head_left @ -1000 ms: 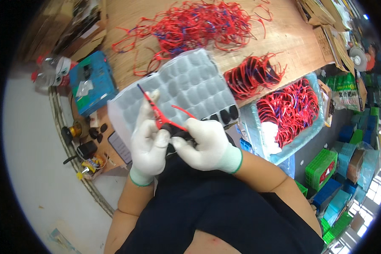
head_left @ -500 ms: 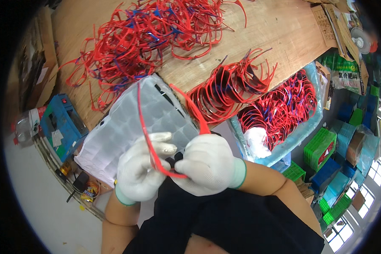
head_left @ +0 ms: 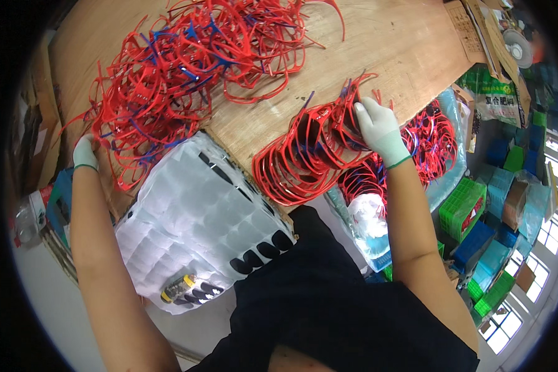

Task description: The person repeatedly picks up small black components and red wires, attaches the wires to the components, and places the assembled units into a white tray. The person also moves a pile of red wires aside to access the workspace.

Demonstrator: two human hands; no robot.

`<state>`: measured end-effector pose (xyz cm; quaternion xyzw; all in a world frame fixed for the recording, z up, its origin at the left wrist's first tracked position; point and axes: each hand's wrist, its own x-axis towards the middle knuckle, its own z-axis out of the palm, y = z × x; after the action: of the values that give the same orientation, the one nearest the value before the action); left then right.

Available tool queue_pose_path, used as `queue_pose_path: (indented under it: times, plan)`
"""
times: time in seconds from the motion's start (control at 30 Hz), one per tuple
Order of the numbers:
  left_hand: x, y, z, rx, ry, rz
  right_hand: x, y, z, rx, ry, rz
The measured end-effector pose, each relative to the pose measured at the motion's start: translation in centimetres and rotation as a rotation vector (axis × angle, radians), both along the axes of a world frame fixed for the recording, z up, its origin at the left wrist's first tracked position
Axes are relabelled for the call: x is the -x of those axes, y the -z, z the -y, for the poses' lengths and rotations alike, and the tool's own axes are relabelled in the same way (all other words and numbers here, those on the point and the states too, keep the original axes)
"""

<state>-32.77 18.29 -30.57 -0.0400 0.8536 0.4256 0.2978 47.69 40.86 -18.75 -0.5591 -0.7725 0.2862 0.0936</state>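
Observation:
Both my hands wear white gloves. My right hand (head_left: 377, 126) rests on a neat row of stacked red frames (head_left: 304, 152) at the near edge of the wooden table (head_left: 390, 43), fingers pressed on the row's right end. My left hand (head_left: 84, 152) reaches to the left edge of a big tangled pile of red and blue frames (head_left: 186, 68) and touches its loose strands. Whether it grips one is hidden. A translucent plastic tray (head_left: 192, 217) with moulded cells lies between my arms, with a few small black pieces (head_left: 260, 254) in its near cells.
A clear bin (head_left: 437, 146) with more red frames sits below the table on the right. Green and blue crates (head_left: 477, 217) stand on the floor further right. A blue box (head_left: 56, 192) and clutter lie at the left. A small yellow-capped jar (head_left: 178, 287) lies on the tray.
Both hands were together over the tray holding one red frame. Now they are apart: the right on the stacked row, the left at the tangled pile. The view has tilted toward the table.

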Motion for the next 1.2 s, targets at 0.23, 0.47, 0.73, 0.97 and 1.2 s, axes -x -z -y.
queue_pose_path:
  times: [0.23,0.47,0.73,0.97,1.2]
  plan:
    - [-13.4,-8.8,-4.1,-0.011,0.173,-0.169,-1.7,-1.9,2.2,-0.107,0.075,0.13]
    - [-24.3,-24.6,4.5,-0.339,0.342,-0.47,3.5,-7.9,15.1,-0.307,-0.078,-0.156]
    - [-40.8,-29.7,23.7,-0.591,0.458,-0.048,7.7,-5.8,25.8,0.404,0.133,-0.25]
    - [-44.8,-29.6,28.8,-0.82,0.482,0.191,6.0,-6.8,26.3,0.25,0.335,-0.556]
    - [-44.0,-32.1,30.5,-0.536,0.941,0.198,14.5,-18.0,36.7,0.55,-0.126,-0.802]
